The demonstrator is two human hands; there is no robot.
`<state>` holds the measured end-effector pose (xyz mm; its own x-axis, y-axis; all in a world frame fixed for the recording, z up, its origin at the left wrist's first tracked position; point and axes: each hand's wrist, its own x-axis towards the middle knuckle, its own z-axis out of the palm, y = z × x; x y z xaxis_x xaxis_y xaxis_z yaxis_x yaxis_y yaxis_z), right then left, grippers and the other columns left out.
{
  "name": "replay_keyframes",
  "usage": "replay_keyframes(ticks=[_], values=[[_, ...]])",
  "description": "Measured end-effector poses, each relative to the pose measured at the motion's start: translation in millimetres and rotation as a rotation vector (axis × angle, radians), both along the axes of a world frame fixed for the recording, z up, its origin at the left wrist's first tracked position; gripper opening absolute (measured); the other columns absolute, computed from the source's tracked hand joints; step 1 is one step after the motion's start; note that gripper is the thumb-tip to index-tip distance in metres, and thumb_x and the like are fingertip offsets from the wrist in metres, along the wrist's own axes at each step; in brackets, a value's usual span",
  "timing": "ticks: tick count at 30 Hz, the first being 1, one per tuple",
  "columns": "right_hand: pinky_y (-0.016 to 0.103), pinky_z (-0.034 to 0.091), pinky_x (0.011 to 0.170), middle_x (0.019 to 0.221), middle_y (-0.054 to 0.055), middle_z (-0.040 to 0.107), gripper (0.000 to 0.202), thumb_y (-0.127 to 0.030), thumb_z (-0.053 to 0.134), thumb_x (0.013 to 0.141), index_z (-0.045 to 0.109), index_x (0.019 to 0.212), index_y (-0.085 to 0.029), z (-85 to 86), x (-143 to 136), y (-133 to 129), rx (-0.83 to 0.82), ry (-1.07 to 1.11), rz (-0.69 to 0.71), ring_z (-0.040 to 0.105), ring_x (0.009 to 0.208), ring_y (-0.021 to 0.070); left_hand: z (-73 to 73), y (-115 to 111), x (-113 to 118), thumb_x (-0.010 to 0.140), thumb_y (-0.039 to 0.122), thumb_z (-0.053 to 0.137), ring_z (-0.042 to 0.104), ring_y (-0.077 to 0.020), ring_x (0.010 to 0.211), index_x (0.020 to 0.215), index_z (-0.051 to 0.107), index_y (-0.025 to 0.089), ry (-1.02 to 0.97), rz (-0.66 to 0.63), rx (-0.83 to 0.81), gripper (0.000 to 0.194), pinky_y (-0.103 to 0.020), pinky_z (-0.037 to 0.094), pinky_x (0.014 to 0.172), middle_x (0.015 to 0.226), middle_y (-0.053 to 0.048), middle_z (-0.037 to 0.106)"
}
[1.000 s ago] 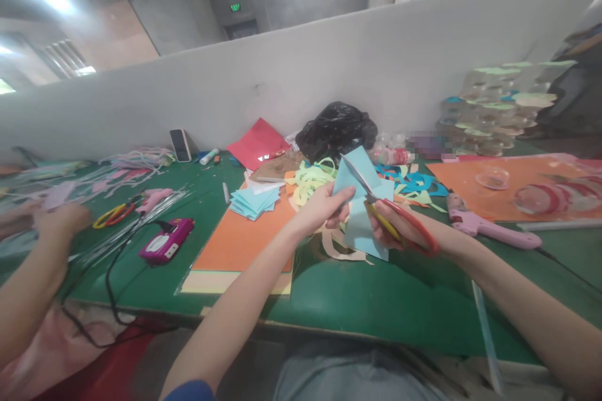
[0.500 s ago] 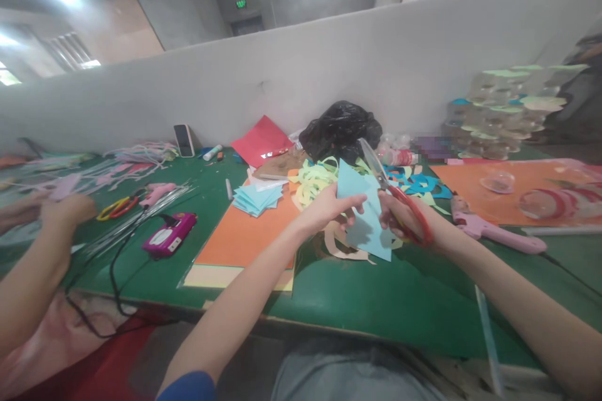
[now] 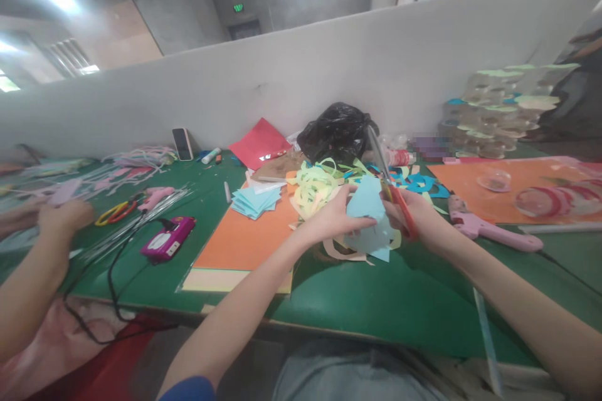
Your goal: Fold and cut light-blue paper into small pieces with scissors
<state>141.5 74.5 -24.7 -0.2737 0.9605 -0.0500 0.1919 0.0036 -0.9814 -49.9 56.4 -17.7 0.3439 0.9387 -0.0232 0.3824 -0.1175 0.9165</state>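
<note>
My left hand (image 3: 341,219) is closed on a sheet of light blue paper (image 3: 369,203), held above the green table. Close beside the paper's right edge, my right hand (image 3: 411,216) grips orange-handled scissors (image 3: 383,160), whose blades point up and away from me. Whether the blades touch the paper I cannot tell. Behind and under the hands lie curly pale green paper scraps (image 3: 315,185). To the left, a small pile of light blue paper pieces (image 3: 256,200) rests on orange paper sheets (image 3: 244,241).
A pink glue gun (image 3: 493,235) lies at right by a red-striped plastic bottle (image 3: 555,200). A black plastic bag (image 3: 336,131) sits against the wall. Leftward are a magenta power box (image 3: 169,238), thin wires, a leaning phone (image 3: 182,144) and a co-worker's hand (image 3: 68,216).
The blue sheet has turned and appears folded or bent over at the top. My left hand has shifted on it. The scissors now point more upright, and their handles have swung left.
</note>
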Motion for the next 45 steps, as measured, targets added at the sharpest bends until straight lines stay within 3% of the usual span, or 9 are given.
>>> replay_keyframes(ticks=[3, 5, 12, 16, 19, 25, 29, 37, 45], values=[[0.019, 0.023, 0.04, 0.05, -0.011, 0.031, 0.042, -0.052, 0.073, 0.07, 0.044, 0.074, -0.022, -0.6, 2.5, 1.8, 0.044, -0.015, -0.024, 0.03, 0.042, 0.0057, -4.5, 4.1, -1.4, 0.079, 0.039, 0.07, 0.066, -0.0159, 0.081, 0.126, 0.052, 0.023, -0.025, 0.081, 0.201, 0.053, -0.031, 0.057, 0.069, 0.114, -0.008, 0.065], [0.019, 0.024, 0.039, 0.051, -0.01, 0.03, 0.042, -0.054, 0.073, 0.071, 0.045, 0.075, -0.022, -0.4, 2.9, 1.8, 0.063, -0.016, -0.026, 0.031, 0.042, 0.006, -7.4, 9.0, -3.1, 0.086, 0.041, 0.061, 0.065, -0.0161, 0.083, 0.111, 0.061, 0.019, -0.065, 0.14, 0.25, 0.033, -0.031, 0.056, 0.073, 0.107, -0.007, 0.067], [0.022, 0.025, 0.04, 0.051, -0.009, 0.036, 0.039, -0.054, 0.074, 0.071, 0.054, 0.077, -0.021, -6.8, 3.0, 5.8, 0.059, -0.06, -0.011, 0.035, 0.042, 0.0073, 0.1, 23.8, -15.9, 0.089, 0.041, 0.053, 0.064, -0.0185, 0.084, 0.095, 0.066, 0.016, -0.091, 0.334, 0.28, 0.029, -0.032, 0.051, 0.079, 0.093, -0.007, 0.072], [0.022, 0.024, 0.042, 0.052, -0.009, 0.039, 0.039, -0.051, 0.078, 0.066, 0.057, 0.078, -0.021, -12.4, 3.8, 10.3, 0.036, -0.047, -0.038, 0.035, 0.043, 0.0073, 19.0, 23.5, -63.8, 0.089, 0.035, 0.05, 0.065, -0.0235, 0.091, 0.1, 0.065, 0.015, 0.107, 0.645, 0.417, 0.028, -0.035, 0.05, 0.084, 0.096, -0.009, 0.072], [0.023, 0.025, 0.042, 0.053, -0.007, 0.043, 0.039, -0.051, 0.079, 0.065, 0.056, 0.075, -0.021, -14.3, 1.7, 11.3, 0.025, -0.023, -0.034, 0.037, 0.044, 0.0079, 28.5, 14.0, -115.2, 0.086, 0.028, 0.051, 0.067, -0.0283, 0.093, 0.113, 0.061, 0.015, 0.462, 0.895, 0.384, 0.031, -0.039, 0.05, 0.086, 0.099, -0.012, 0.072], [0.024, 0.035, 0.045, 0.06, -0.001, 0.057, 0.033, -0.045, 0.079, 0.063, 0.059, 0.072, -0.02, -17.8, -2.0, 13.1, 0.07, -0.093, -0.059, 0.046, 0.049, 0.0113, 15.5, -7.4, -173.7, 0.09, 0.023, 0.043, 0.069, -0.0385, 0.101, 0.14, 0.039, 0.015, 0.893, 1.13, 0.195, 0.051, -0.044, 0.049, 0.081, 0.108, -0.022, 0.071], [0.025, 0.039, 0.046, 0.063, 0.0, 0.062, 0.029, -0.044, 0.076, 0.065, 0.062, 0.074, -0.02, -23.9, -1.2, 16.3, 0.082, -0.133, -0.058, 0.052, 0.053, 0.0142, 2.0, -8.9, -181.4, 0.09, 0.021, 0.042, 0.069, -0.0372, 0.099, 0.14, 0.039, 0.017, 0.924, 1.139, 0.171, 0.05, -0.042, 0.049, 0.079, 0.106, -0.021, 0.072], [0.027, 0.037, 0.046, 0.055, -0.002, 0.055, 0.032, -0.046, 0.077, 0.062, 0.058, 0.068, -0.021, -21.4, -2.5, 13.4, 0.055, -0.203, -0.067, 0.05, 0.049, 0.0145, -5.1, -7.5, -175.9, 0.094, 0.027, 0.036, 0.07, -0.0355, 0.094, 0.138, 0.043, 0.017, 1.071, 1.038, 0.184, 0.046, -0.038, 0.047, 0.074, 0.1, -0.019, 0.072], [0.025, 0.035, 0.043, 0.056, -0.002, 0.055, 0.036, -0.05, 0.078, 0.06, 0.06, 0.071, -0.02, -14.4, -1.2, 10.0, 0.029, -0.192, -0.064, 0.046, 0.047, 0.0123, -10.9, -4.5, -172.5, 0.096, 0.029, 0.03, 0.06, -0.0338, 0.105, 0.1, 0.07, 0.015, 1.211, 1.02, 0.28, 0.042, -0.04, 0.047, 0.084, 0.106, -0.019, 0.071]])
